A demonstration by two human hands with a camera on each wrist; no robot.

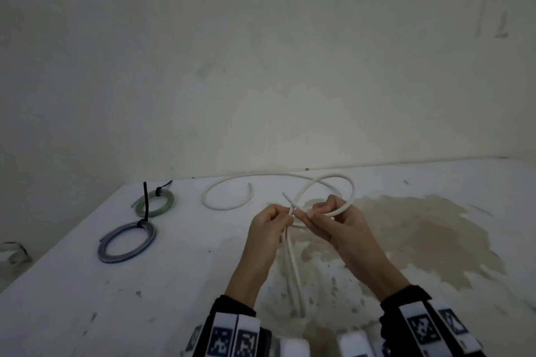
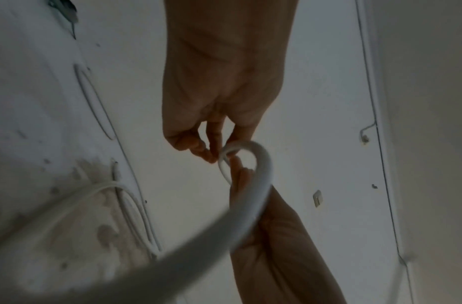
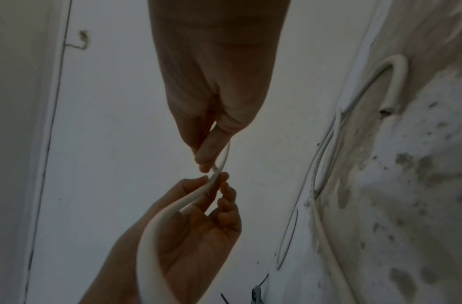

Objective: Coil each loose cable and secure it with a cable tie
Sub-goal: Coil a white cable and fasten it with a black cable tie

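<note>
A long white cable (image 1: 342,182) lies in loose loops across the white table (image 1: 174,284). Both hands hold it above the table's middle. My left hand (image 1: 285,213) pinches it just below a short free end that sticks up. My right hand (image 1: 309,213) grips the curve right beside it, fingers curled. Two strands hang from the hands toward me. In the left wrist view the left hand (image 2: 209,152) pinches beside a tight bend of cable (image 2: 263,164). The right wrist view shows my right hand (image 3: 209,162) pinching the cable (image 3: 222,162), which runs on across the left palm.
Two tied coils lie at the left: a green one (image 1: 156,201) with black ties and a blue-grey one (image 1: 127,242) nearer me. A brown stain (image 1: 420,235) spreads over the right of the table. A plain wall stands close behind. A small object (image 1: 11,252) sits off the left edge.
</note>
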